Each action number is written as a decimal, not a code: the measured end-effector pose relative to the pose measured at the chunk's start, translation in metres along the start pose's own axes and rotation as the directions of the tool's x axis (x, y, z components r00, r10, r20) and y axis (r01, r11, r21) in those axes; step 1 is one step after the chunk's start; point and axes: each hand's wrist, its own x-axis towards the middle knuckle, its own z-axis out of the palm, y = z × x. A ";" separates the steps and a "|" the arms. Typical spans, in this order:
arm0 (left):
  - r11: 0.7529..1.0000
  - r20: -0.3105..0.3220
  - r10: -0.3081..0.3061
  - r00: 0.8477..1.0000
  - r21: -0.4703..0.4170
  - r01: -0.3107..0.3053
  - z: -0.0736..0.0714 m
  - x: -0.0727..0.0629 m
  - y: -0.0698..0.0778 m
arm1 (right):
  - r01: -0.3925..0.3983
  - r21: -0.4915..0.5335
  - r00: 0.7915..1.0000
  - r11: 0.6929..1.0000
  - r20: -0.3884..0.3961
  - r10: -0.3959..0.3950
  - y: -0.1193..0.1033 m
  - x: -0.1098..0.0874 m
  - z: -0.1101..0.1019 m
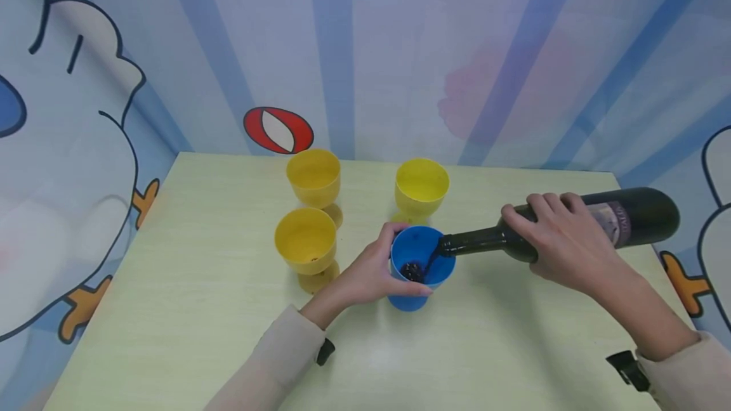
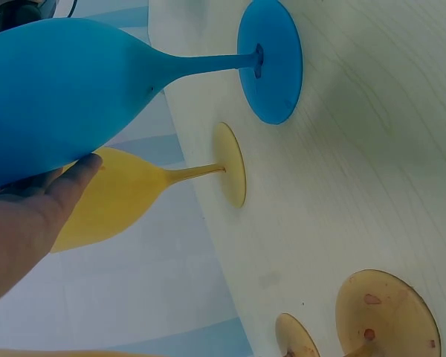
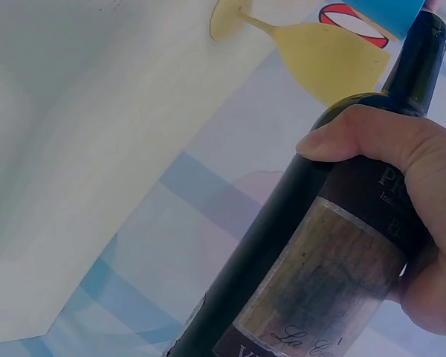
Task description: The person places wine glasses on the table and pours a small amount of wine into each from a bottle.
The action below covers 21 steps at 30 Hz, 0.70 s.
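My right hand (image 1: 562,240) grips a dark wine bottle (image 1: 645,217) by its shoulder and body. The bottle lies nearly level, its mouth over the rim of a blue goblet (image 1: 408,243). Dark liquid runs from the mouth, and a small dark pool shows inside the goblet. Around the bowl of this goblet my left hand (image 1: 374,271) curls, thumb on the near side and fingers on the far side. In the left wrist view the blue goblet's foot (image 2: 279,67) stands on the table. The bottle's label (image 3: 323,275) faces the right wrist camera.
Right behind the blue goblet stands a yellow goblet (image 1: 421,186). Two more yellow goblets, a rear one (image 1: 313,176) and a nearer one (image 1: 305,240), stand to the left. The pale table (image 1: 188,259) ends at a patterned backdrop (image 1: 388,56).
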 end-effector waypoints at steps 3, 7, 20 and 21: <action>1.000 -0.001 -0.002 1.000 0.000 0.002 0.000 0.000 0.000 | -0.003 0.005 1.000 1.000 0.006 0.003 0.000 0.000 -0.001; 1.000 0.000 0.001 1.000 0.001 -0.001 0.000 0.000 0.001 | -0.007 0.008 1.000 1.000 0.016 0.007 0.000 0.001 -0.001; 1.000 0.000 0.006 1.000 0.004 -0.006 0.000 0.000 0.000 | -0.008 -0.005 0.999 1.000 0.032 0.009 -0.001 0.001 -0.002; 1.000 -0.001 0.008 1.000 0.003 -0.008 0.000 -0.001 0.000 | -0.008 -0.007 0.999 1.000 0.034 0.009 -0.001 0.002 -0.002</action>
